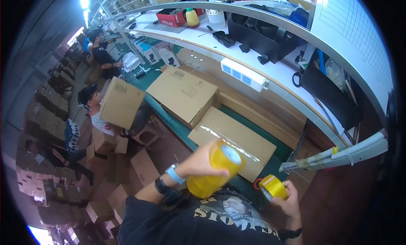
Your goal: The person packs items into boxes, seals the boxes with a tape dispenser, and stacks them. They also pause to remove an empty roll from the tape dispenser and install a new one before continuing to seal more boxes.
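My left hand (pixel 202 161) is wrapped round a stack of yellow packing tape rolls (pixel 220 171), held up in front of my chest and slightly blurred. In my right hand (pixel 289 200), lower and to the right, is a single roll of yellow packing tape (pixel 274 187), gripped between thumb and fingers. A small red curved piece (pixel 257 182) shows beside that roll; I cannot tell what it belongs to. Just beyond my hands lies a closed cardboard box (pixel 237 137) on the green bench, shiny clear tape running along its top. A second closed cardboard box (pixel 182 93) sits beyond it, to the left.
Above the bench runs a white shelf (pixel 203 36) with a black bin (pixel 262 38), a red box (pixel 171 19) and bottles. A power strip (pixel 243 75) is fixed to its edge. At left, a seated co-worker is behind a raised cardboard box (pixel 122 102); stacked cartons fill the floor beyond.
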Demonstrator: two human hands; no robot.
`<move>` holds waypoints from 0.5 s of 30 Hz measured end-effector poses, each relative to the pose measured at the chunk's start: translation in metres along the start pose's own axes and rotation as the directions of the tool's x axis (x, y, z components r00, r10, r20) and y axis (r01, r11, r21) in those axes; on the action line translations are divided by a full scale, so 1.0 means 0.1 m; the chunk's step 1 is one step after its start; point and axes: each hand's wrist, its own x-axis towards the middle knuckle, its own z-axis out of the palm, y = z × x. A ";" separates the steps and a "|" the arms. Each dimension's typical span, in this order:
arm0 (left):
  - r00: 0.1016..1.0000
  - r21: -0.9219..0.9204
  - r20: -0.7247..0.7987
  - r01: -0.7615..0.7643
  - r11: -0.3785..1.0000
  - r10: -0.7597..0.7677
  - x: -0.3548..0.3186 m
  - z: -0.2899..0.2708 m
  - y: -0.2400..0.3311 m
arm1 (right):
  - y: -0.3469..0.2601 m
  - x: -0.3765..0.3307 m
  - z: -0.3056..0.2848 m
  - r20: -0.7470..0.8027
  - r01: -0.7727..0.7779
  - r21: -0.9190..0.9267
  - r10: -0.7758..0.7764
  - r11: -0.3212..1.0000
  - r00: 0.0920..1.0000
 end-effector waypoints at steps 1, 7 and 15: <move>0.995 -0.064 -0.099 0.006 0.998 -0.012 0.04 -0.15 0.10 | 0.04 0.05 0.02 0.011 0.000 0.006 0.000 1.000 1.000; 0.941 -0.191 -0.326 -0.163 0.968 0.094 1.07 -1.76 0.66 | -0.01 0.31 0.23 -0.047 0.021 0.098 -0.016 0.995 0.999; 0.949 -0.170 -0.308 0.013 0.985 -0.065 2.42 -3.11 1.55 | -0.08 0.64 1.03 -0.286 0.126 0.123 -0.086 0.984 0.954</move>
